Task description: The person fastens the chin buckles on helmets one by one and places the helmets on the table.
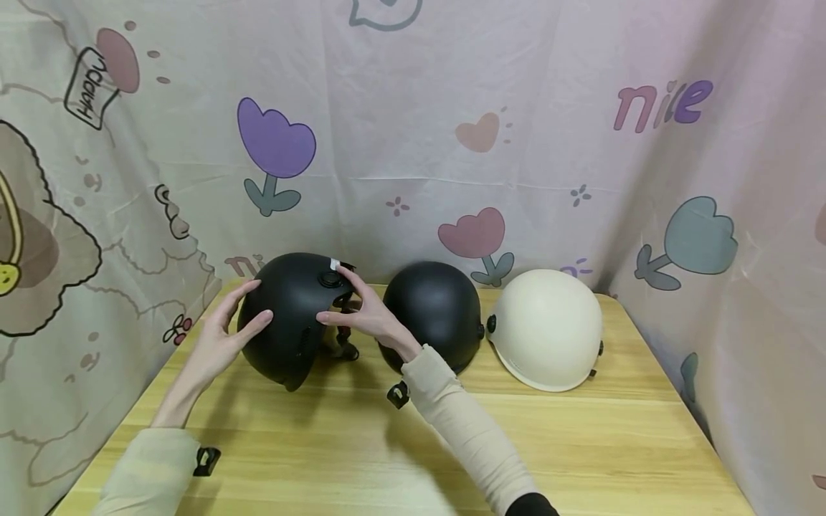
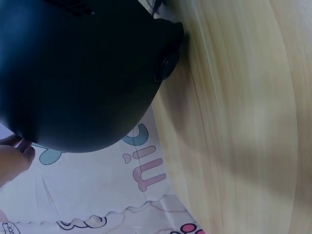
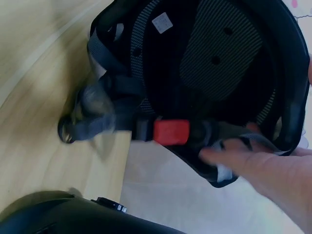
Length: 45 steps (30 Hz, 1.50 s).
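Both hands hold a black helmet (image 1: 287, 312) at the left of the table. My left hand (image 1: 219, 344) grips the shell's left side, with thumb and fingers spread on it; part of that hand (image 2: 13, 158) shows beside the dark shell (image 2: 83, 73) in the left wrist view. My right hand (image 1: 368, 312) holds the helmet's right edge, thumb on the outside. In the right wrist view, fingers (image 3: 243, 153) are at the rim near the strap. The padded inside (image 3: 219, 58) and a strap with a red buckle (image 3: 170, 132) face that camera; the strap hangs blurred.
A second black helmet (image 1: 434, 312) stands right of the held one, partly behind my right forearm. Farther right sits a cream helmet (image 1: 548, 330). All are on a wooden table (image 1: 581, 444); a printed curtain (image 1: 387, 129) hangs behind and at both sides.
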Each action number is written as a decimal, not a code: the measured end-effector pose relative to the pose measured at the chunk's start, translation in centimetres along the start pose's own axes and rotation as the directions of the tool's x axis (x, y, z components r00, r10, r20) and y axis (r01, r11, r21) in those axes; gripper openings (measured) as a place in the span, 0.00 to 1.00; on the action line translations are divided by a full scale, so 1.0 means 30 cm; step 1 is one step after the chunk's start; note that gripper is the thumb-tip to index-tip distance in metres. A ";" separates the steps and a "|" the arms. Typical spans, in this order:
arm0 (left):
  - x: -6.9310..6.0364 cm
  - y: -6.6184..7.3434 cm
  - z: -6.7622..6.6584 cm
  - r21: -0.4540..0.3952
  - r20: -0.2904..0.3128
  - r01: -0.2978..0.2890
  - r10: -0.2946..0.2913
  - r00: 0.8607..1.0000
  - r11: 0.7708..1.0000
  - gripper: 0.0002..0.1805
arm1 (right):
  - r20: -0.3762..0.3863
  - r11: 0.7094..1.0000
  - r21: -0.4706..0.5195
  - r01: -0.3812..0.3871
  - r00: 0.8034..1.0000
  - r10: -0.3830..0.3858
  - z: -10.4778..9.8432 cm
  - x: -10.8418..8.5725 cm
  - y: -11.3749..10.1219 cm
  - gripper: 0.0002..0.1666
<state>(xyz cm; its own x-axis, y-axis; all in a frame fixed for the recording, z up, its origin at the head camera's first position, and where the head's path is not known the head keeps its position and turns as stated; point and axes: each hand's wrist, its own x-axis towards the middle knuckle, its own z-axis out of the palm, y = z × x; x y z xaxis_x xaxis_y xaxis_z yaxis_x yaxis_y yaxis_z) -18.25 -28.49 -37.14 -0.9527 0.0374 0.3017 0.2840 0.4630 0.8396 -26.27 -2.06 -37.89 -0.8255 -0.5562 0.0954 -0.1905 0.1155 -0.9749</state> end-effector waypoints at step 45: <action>-0.007 -0.111 0.048 0.028 -0.037 0.255 -0.254 0.966 0.966 0.48 | -0.213 0.998 0.059 0.014 0.977 -0.001 0.026 -0.023 0.151 0.52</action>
<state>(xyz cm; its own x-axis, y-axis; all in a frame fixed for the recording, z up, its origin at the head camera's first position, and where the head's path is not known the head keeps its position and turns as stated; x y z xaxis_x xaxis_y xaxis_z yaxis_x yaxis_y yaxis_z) -19.16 -28.76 -40.67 -0.9889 -0.1145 0.0948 0.0282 0.4816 0.8760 -26.15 -1.79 -42.54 -0.9195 -0.3685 0.1372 -0.1705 0.0592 -0.9836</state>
